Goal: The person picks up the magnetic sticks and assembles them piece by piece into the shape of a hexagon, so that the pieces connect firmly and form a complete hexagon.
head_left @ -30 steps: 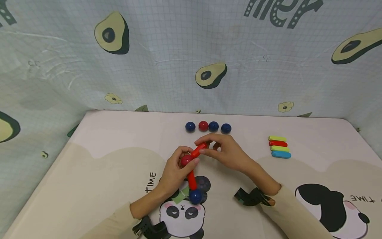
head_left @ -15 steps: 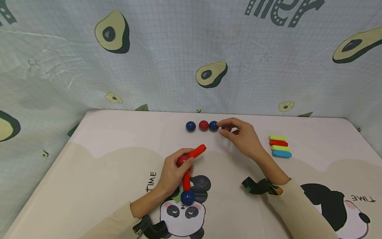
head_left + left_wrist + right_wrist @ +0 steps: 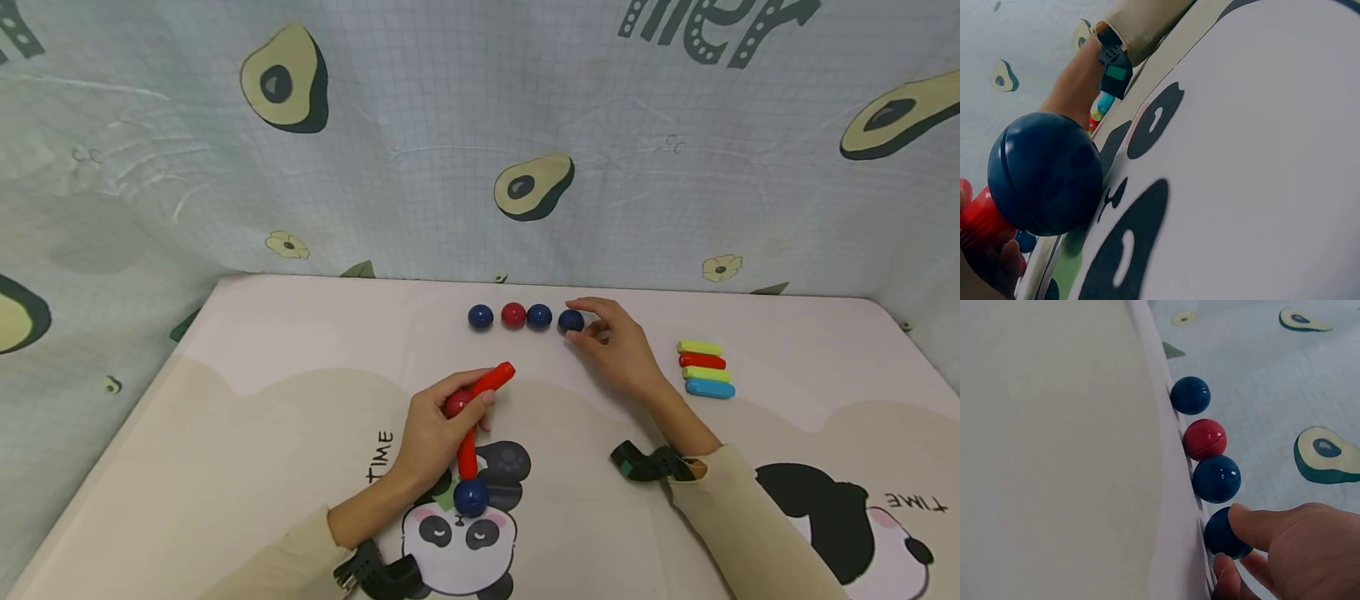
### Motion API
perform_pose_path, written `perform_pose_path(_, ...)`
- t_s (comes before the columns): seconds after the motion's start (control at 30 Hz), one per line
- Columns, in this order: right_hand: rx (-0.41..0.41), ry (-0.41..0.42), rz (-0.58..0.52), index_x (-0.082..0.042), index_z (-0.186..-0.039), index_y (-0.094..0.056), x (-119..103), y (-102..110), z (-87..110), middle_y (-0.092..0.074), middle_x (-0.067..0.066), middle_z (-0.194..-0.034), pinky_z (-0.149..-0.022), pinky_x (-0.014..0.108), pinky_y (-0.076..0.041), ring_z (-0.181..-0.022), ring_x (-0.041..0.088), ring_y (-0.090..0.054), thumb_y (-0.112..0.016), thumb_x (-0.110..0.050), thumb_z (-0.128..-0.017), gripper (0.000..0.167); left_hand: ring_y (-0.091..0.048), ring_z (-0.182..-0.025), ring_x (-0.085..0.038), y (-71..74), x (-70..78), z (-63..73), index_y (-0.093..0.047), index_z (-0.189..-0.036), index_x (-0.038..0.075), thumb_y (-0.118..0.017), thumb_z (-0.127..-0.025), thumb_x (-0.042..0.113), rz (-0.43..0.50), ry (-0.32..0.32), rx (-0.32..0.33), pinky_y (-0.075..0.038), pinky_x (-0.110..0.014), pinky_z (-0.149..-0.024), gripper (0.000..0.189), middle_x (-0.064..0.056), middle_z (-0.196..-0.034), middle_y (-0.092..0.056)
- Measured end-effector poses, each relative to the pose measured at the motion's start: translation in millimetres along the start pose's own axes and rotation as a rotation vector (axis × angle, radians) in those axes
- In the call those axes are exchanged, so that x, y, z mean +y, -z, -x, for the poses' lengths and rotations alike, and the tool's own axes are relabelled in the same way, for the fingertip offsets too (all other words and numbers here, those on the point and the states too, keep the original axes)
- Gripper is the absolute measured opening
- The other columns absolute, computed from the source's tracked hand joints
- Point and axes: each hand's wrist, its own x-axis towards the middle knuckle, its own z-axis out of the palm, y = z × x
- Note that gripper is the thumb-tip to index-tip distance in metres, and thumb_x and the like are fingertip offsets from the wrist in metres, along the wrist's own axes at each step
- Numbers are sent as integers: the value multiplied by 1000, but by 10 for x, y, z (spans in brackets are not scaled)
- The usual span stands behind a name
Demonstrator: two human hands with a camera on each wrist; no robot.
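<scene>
My left hand (image 3: 438, 429) grips a red ball (image 3: 456, 404) joined to two red rods. One rod (image 3: 495, 379) slants up and to the right past the fingers; the other rod (image 3: 467, 458) points toward me and ends in a blue ball (image 3: 471, 498). That end ball (image 3: 1047, 175) looms large in the left wrist view, close over the printed panda. At the table's far side, my right hand (image 3: 618, 346) pinches the rightmost blue ball (image 3: 1222, 531) of a row between thumb and fingers.
Left of the pinched ball, the row holds a blue ball (image 3: 538, 317), a red ball (image 3: 513, 315) and another blue ball (image 3: 481, 317). Several short rods, yellow, red and blue (image 3: 708, 388), lie stacked side by side at right. A patterned curtain (image 3: 420, 208) hangs behind the table.
My right hand has left the upper red rod and moved back and right to the rightmost blue ball. My left hand has shifted slightly left with the joined pieces.
</scene>
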Motion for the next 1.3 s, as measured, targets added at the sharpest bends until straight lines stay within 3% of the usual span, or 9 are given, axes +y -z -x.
perform_pose_path(0.23,21,6,6,-19,-135,-55,66,-52,14,-60,11,-112,-75,38,-48,-86,24,-57,-65,-13,-92,44,-63,-71,-27,-19,-5,-7,-63,-124,10,-66,-92,16,-23,-11,28,-52,-26,-60,33,-16,-81,-65)
perform_pose_path(0.47,35,19,20,-17,-131,-58,74,-91,26,-62,11,-116,-74,36,-48,-89,23,-58,-65,-14,-92,39,-63,-71,-28,-9,-11,-9,-64,-123,11,-67,-91,16,-28,4,38,-53,-28,-61,32,-15,-83,-64)
perform_pose_path(0.6,26,-12,7,-17,-131,-57,53,-91,23,-62,11,-116,-76,37,-47,-92,24,-58,-64,-16,-93,38,-63,-71,-26,-6,-19,-13,-65,-121,13,-68,-90,18,-41,12,55,-52,-27,-60,31,-14,-87,-64)
perform_pose_path(0.87,15,-42,-34,-16,-137,-47,-13,-45,7,-57,15,-123,-82,42,-50,-98,27,-59,-61,-21,-95,44,-63,-75,-23,-21,-17,-26,-67,-118,16,-70,-89,19,-91,-5,85,-51,-24,-61,30,-7,-91,-64)
perform_pose_path(0.97,-13,-18,-86,-15,-134,-48,-61,-38,-1,-58,13,-123,-76,38,-52,-95,24,-60,-63,-21,-94,43,-63,-76,-22,-19,-18,-24,-67,-118,16,-70,-88,18,-101,-6,93,-51,-24,-62,30,-6,-93,-63)
perform_pose_path(1.13,-126,45,-212,-16,-130,-53,-159,-34,8,-60,8,-116,-67,31,-50,-88,22,-59,-65,-22,-93,40,-59,-78,-20,-17,-23,-26,-67,-119,16,-70,-88,19,-123,-6,107,-50,-24,-61,31,-4,-96,-64)
perform_pose_path(1.3,-212,143,-299,-14,-128,-56,-251,-52,41,-60,5,-111,-71,28,-50,-90,22,-55,-65,-18,-92,37,-59,-78,-19,-21,-19,-35,-67,-119,17,-70,-88,20,-135,9,115,-50,-24,-62,31,-4,-94,-64)
